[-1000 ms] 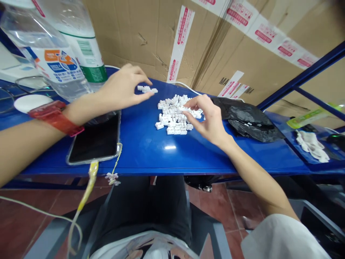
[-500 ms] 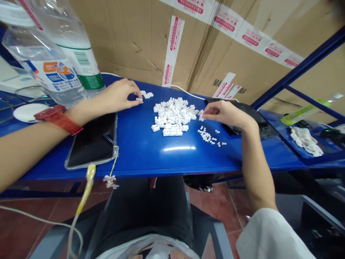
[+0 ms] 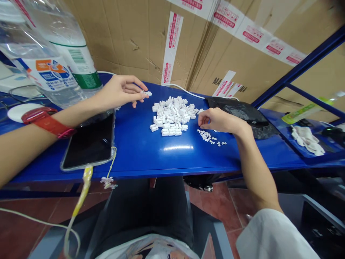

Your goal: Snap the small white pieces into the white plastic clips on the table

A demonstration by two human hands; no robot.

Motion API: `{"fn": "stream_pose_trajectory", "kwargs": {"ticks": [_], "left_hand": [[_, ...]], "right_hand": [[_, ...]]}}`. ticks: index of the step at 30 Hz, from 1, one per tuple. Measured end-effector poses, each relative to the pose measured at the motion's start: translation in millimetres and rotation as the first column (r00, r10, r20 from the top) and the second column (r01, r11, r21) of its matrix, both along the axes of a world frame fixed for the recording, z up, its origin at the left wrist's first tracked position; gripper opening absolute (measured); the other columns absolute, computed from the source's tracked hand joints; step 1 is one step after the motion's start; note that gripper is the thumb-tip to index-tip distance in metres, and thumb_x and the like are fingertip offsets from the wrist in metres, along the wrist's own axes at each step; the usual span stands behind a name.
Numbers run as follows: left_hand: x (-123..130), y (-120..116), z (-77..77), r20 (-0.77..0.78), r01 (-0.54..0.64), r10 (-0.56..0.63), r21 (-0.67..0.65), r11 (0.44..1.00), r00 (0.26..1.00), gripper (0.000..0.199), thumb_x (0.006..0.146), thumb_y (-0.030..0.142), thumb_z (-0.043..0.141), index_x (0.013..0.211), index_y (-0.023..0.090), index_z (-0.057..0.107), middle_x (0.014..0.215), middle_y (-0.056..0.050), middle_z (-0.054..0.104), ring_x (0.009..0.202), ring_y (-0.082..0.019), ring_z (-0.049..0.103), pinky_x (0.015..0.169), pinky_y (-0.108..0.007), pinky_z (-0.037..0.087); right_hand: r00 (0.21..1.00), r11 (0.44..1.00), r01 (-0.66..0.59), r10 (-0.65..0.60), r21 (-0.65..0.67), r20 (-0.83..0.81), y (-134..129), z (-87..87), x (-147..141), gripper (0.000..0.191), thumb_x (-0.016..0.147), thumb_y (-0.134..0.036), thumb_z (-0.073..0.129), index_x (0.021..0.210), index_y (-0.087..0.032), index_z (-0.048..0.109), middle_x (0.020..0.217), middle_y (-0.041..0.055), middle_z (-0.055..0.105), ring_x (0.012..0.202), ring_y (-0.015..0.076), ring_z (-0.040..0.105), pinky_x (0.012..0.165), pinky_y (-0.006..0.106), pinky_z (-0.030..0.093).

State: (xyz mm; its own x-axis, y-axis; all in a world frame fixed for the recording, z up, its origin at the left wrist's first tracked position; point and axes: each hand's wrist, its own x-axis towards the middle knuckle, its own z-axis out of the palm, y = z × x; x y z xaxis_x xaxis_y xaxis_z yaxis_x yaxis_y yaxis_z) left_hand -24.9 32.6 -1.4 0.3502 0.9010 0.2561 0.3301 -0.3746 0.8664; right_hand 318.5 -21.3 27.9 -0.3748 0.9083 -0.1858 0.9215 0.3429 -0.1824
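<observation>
White plastic connector blocks point(image 3: 169, 117) are sitting in a lumpy heap mid-table on the glossy blue shelf point(image 3: 134, 153), all boxy little rectangular bodies jumbled together. My left hand point(image 3: 121, 92) is hanging open, fingers loosely spread, right beside a small cluster of blocks point(image 3: 147, 93), and it isn't gripping anything I can see. My right hand point(image 3: 219, 121) is curled over a scatter of tiny white bits point(image 3: 207, 136), fingers bunched, but I can't tell whether it's pinching one. Compared with the earliest frame, that scatter is new, and my right hand has moved off the heap and is sitting lower down. A crumpled black plastic bag point(image 3: 242, 117) is lying just behind that hand.
</observation>
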Motion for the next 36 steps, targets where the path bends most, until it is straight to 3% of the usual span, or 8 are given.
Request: {"fn": "stream_pose_trajectory", "kwargs": {"ticks": [5,9,12,14,18,24,28,36], "left_hand": [[5.6,-8.7,4.7,0.140,0.038,-0.027,-0.079,0.996,0.990,0.048,0.071,0.039,0.091,0.108,0.011,0.079,0.118,-0.018,0.080,0.107,-0.035,0.071,0.093,-0.055,0.062],[0.9,-3.5,3.1,0.244,0.135,-0.071,-0.256,0.957,0.967,0.046,0.075,0.032,0.092,0.113,0.010,0.080,0.124,-0.015,0.080,0.118,-0.032,0.072,0.108,-0.054,0.058],[-3.9,1.5,2.6,0.189,0.196,-0.134,-0.358,0.913,0.973,0.045,0.084,0.037,0.089,0.119,0.011,0.078,0.123,-0.016,0.081,0.116,-0.030,0.072,0.105,-0.051,0.059],[-4.6,2.1,3.0,0.127,0.179,-0.142,-0.356,0.917,0.982,0.042,0.089,0.042,0.086,0.117,0.011,0.078,0.123,-0.017,0.080,0.112,-0.028,0.071,0.102,-0.048,0.059],[0.1,-2.8,4.1,0.131,0.160,-0.120,-0.363,0.918,0.984,0.035,0.092,0.040,0.085,0.108,0.009,0.081,0.112,-0.018,0.082,0.095,-0.020,0.069,0.096,-0.046,0.058],[9.4,-18.2,7.8,0.190,0.290,-0.245,-0.267,0.919,0.951,0.035,0.080,0.035,0.093,0.105,0.012,0.084,0.112,-0.015,0.083,0.073,-0.013,0.062,0.086,-0.041,0.060],[17.6,-34.8,10.0,0.154,0.255,-0.231,-0.161,0.954,0.961,0.032,0.084,0.036,0.088,0.104,0.011,0.082,0.095,-0.013,0.084,0.064,-0.015,0.065,0.074,-0.040,0.061],[31.1,-60.2,4.6,0.034,0.206,-0.206,0.011,0.979,0.978,0.029,0.073,0.046,0.089,0.086,0.021,0.079,0.075,-0.003,0.079,0.072,-0.025,0.074,0.077,-0.039,0.058]], "right_hand": [[0.999,1.000,-0.006,0.006,0.016,-0.043,-4.5,1.7,-2.8,0.019,0.079,-0.006,0.065,0.091,-0.017,0.074,0.080,0.0027,0.075,0.069,0.0151,0.066,0.068,0.029,0.050],[0.974,0.988,-0.012,0.046,0.154,-0.223,-7.1,10.0,2.4,0.018,0.087,-0.020,0.064,0.098,-0.017,0.079,0.087,0.0069,0.078,0.075,0.0189,0.068,0.074,0.035,0.054],[0.940,0.928,0.100,0.031,0.359,-0.341,-7.1,13.7,4.8,0.015,0.092,-0.028,0.065,0.092,-0.019,0.078,0.089,0.0091,0.078,0.078,0.0219,0.068,0.077,0.040,0.055],[0.928,0.873,0.185,-0.005,0.451,-0.372,-6.2,13.4,4.0,0.013,0.092,-0.028,0.066,0.090,-0.021,0.077,0.089,0.0095,0.077,0.080,0.0237,0.069,0.078,0.043,0.056],[0.905,0.844,0.260,-0.044,0.470,-0.423,-4.0,9.4,-1.5,0.012,0.093,-0.032,0.068,0.089,-0.023,0.075,0.089,0.0091,0.077,0.082,0.0256,0.071,0.079,0.045,0.058],[0.781,0.813,0.294,0.099,0.503,-0.617,-7.9,-6.2,-27.7,0.016,0.097,-0.041,0.068,0.095,-0.026,0.073,0.099,0.0084,0.078,0.091,0.0257,0.073,0.083,0.046,0.061],[0.668,0.797,0.315,0.200,0.516,-0.716,-21.7,-23.2,-61.8,0.017,0.097,-0.041,0.070,0.096,-0.025,0.072,0.099,0.0063,0.078,0.089,0.0221,0.071,0.084,0.042,0.062],[0.552,0.813,0.142,0.409,0.565,-0.727,-41.8,-41.6,-91.3,0.009,0.099,-0.032,0.070,0.097,-0.026,0.076,0.097,0.0051,0.079,0.086,0.0213,0.071,0.078,0.040,0.061]]}}
